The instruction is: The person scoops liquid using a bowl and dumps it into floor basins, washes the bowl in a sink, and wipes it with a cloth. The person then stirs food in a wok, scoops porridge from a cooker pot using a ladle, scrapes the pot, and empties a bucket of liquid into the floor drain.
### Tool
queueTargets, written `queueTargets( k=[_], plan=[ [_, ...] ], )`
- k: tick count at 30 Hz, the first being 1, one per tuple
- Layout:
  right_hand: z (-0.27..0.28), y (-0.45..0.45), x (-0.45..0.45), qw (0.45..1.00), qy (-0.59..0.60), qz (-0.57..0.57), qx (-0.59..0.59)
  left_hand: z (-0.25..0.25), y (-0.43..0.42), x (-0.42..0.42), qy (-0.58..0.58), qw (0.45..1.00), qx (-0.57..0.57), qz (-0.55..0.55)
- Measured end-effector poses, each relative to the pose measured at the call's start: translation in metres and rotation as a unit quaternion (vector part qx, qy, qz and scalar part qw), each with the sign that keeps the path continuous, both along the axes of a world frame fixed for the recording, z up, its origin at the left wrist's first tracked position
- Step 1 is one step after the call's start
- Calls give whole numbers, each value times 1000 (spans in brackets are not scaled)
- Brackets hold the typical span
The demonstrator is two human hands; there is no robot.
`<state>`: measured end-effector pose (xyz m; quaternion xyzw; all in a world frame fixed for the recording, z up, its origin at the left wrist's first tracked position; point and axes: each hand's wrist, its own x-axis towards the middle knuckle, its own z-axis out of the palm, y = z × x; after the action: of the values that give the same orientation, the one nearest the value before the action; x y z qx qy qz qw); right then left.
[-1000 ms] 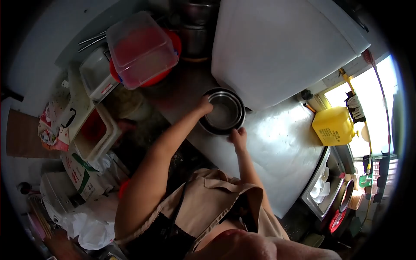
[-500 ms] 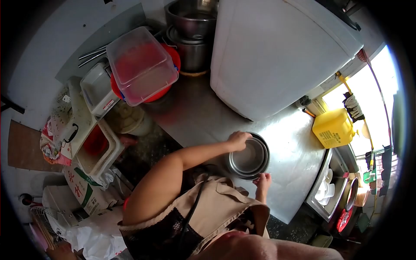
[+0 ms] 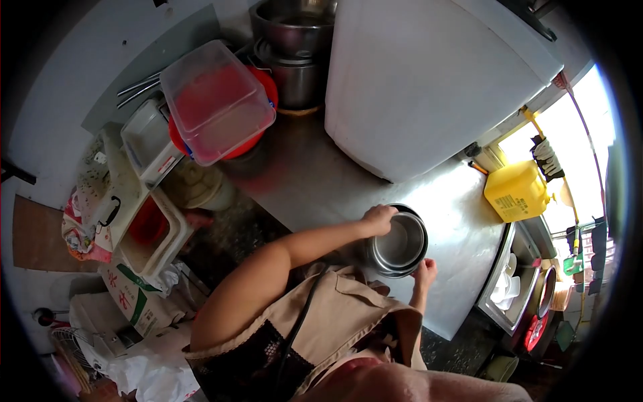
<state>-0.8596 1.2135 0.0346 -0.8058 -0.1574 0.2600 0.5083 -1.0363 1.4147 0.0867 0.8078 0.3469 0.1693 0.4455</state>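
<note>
Where the nested bowls (image 3: pixel 400 242) are: over the steel tabletop (image 3: pixel 462 251), near its edge.
Left hand (image 3: pixel 380 220): curled around the rim.
Right hand (image 3: pixel 424 272): fingers closed on the opposite side.
Room beyond: large white unit (image 3: pixel 429 87); rightward, yellow jug (image 3: pixel 516 193), sink (image 3: pixel 494 320).

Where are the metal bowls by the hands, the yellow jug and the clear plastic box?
Metal bowls (image 3: pixel 400 242): head view, inside bottom of the innermost.
Yellow jug (image 3: pixel 513 193): head view, middle of its side.
Clear plastic box (image 3: pixel 216 100): head view, its broad upper face.
</note>
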Motion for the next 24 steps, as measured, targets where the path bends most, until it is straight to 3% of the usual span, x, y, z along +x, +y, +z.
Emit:
queueTargets(
  k=[3, 5, 6, 7, 8, 9, 10, 13, 14, 15, 16, 17, 21, 24],
  plan=[
    [-11, 2, 9, 1000, -24, 20, 3, -3, 0, 0, 43, 997, -14, -56],
    [-10, 5, 10, 999, -38, 15, 0, 44, 20, -22, 16, 997, 28, -70],
    [-9, 6, 7, 999, -49, 8, -5, 40, 53, -31, -100, 985, 142, 2],
    [-6, 8, 5, 999, -47, 4, -3, 33, 110, -37, -20, 979, 164, 123],
    [-2, 9, 5, 999, -41, 2, -5, 100, 149, -78, -56, 916, 294, 269],
    [-1, 8, 4, 999, -35, 1, -6, 167, 178, -107, -120, 858, 331, 373],
    [-5, 8, 6, 999, -32, -3, -4, 199, 216, -127, -115, 784, 441, 421],
    [-12, 8, 9, 998, -55, 8, -5, 219, 326, -156, 68, 670, 643, 364],
    [-14, 7, 9, 998, -56, 4, -3, 221, 348, -160, 64, 670, 644, 362],
    [-16, 6, 11, 999, -51, 0, -12, 230, 361, -163, 207, 797, 498, 272],
    [-13, 9, 11, 999, -47, -3, -21, 237, 373, -165, 338, 870, 319, 162],
    [-10, 8, 10, 992, -108, 11, -66, 238, 380, -167, 309, 877, 339, 142],
    [-10, 7, -5, 985, -157, 1, -67, 249, 393, -176, 278, 893, 343, 86],
    [2, 13, -19, 956, -250, 3, -151, 259, 417, -186, 194, 917, 344, 59]
  ],
)
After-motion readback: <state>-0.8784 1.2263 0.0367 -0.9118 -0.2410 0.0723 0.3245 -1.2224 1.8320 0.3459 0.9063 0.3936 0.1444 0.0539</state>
